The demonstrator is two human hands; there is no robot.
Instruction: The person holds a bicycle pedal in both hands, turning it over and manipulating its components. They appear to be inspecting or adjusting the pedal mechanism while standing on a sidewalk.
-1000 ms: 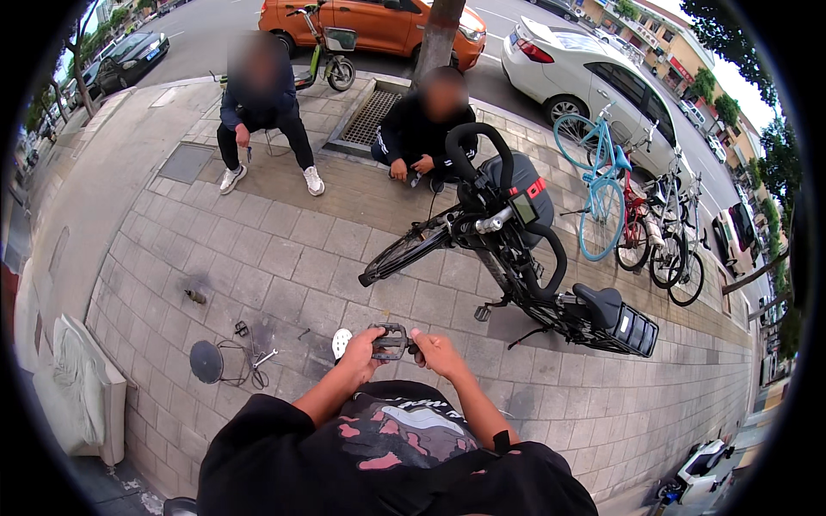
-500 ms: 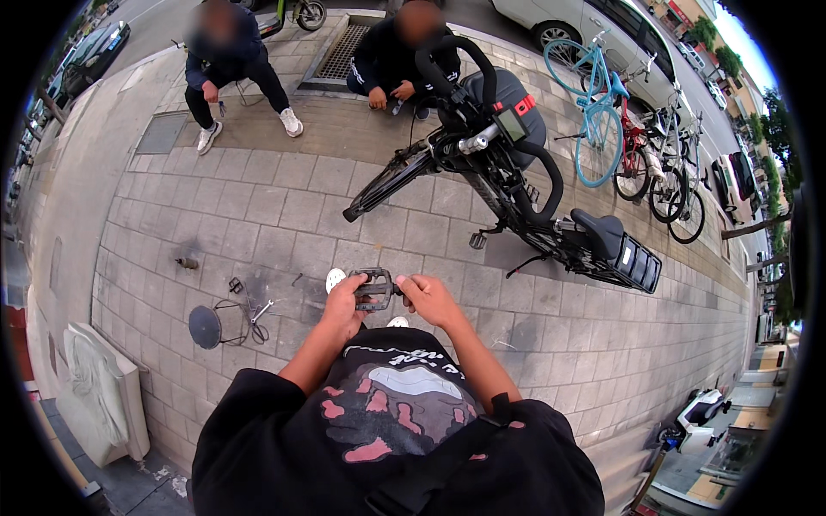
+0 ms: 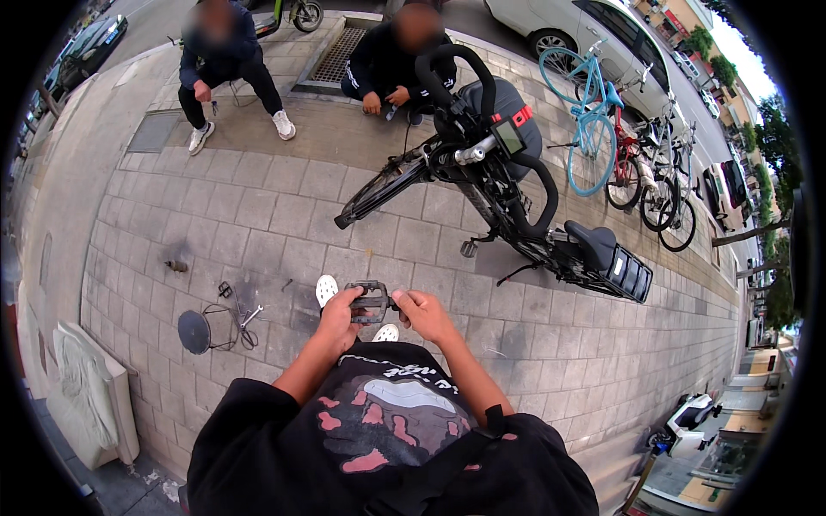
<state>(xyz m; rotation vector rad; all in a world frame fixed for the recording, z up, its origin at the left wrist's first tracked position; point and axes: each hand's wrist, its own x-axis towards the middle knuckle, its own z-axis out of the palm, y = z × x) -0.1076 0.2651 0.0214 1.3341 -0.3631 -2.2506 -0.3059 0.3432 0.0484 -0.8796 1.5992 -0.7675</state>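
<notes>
A black bicycle pedal (image 3: 370, 303) is held up in front of my body between both hands. My left hand (image 3: 342, 316) grips the left side of its cage, the thumb on top. At the pedal's right end, the fingers of my right hand (image 3: 419, 313) pinch the axle. A black electric bicycle (image 3: 508, 193) leans on its stand ahead and to the right. One of its own pedals (image 3: 469, 248) shows low on the near side.
On the paving at left lie a stool with a round dark seat (image 3: 194, 332), a wrench (image 3: 252, 316), another pedal (image 3: 225, 290) and a small brown object (image 3: 175, 266). A white cushion (image 3: 90, 391) stands far left. Two people (image 3: 228, 64) sit ahead; parked bicycles (image 3: 594, 138) line the right.
The whole view has shifted slightly, so the surroundings sit a little further left. Both hands keep hold of the pedal; its turning, if any, is too slight to tell.
</notes>
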